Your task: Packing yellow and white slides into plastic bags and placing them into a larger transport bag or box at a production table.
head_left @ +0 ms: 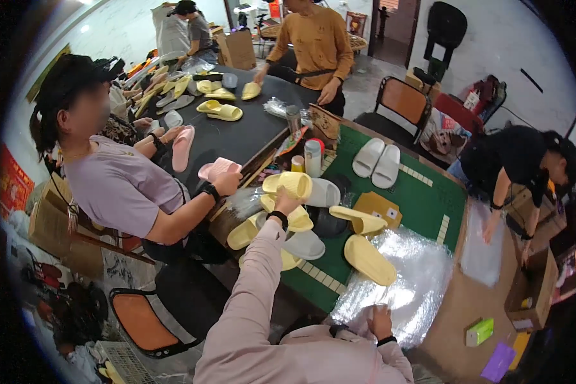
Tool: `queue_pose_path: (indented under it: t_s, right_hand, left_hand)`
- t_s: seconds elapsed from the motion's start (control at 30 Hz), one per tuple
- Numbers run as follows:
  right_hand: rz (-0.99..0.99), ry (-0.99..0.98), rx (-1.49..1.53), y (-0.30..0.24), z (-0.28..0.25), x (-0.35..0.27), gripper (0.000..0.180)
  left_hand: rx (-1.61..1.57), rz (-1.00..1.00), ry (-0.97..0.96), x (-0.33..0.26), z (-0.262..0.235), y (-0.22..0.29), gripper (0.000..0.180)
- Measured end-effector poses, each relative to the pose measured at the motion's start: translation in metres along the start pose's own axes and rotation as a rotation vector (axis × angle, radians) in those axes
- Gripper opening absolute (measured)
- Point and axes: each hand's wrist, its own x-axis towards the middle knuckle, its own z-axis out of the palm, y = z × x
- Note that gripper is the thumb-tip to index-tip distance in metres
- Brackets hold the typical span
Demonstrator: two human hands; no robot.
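Note:
My left hand (288,203) reaches over a pile of slippers and is closed on a yellow slipper (294,184). More yellow slippers (244,234) and a grey slipper (304,245) lie below and around it. To the right, my right hand (381,323) rests with its fingers stretched over the near edge of a stack of clear plastic bags (416,275). One yellow slipper (369,259) lies sole up, partly on the bags; another yellow slipper (360,221) stands tilted behind it, against a tan cardboard piece (377,208).
Two white slippers (376,163) sit farther back on the green table (425,208). A bottle (313,158) and a yellow cup (297,164) stand beyond the pile. At left, a co-worker handles pink slippers (219,169). Another co-worker bends over a plastic sheet (483,246) at right.

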Motion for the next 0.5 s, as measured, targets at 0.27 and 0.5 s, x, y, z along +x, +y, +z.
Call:
queue_pose_path:
  t_s: [0.27, 0.5]
  right_hand:
    - [-0.043, -0.045, 0.009, 0.009, 0.014, 0.001, 0.063]
    - [-0.132, 0.104, -0.002, 0.005, 0.021, 0.004, 0.059]
  left_hand:
    - [-0.089, -0.014, 0.064, 0.009, 0.019, -0.007, 0.123]
    - [0.284, 0.380, -0.004, 0.043, 0.010, -0.046, 0.062]
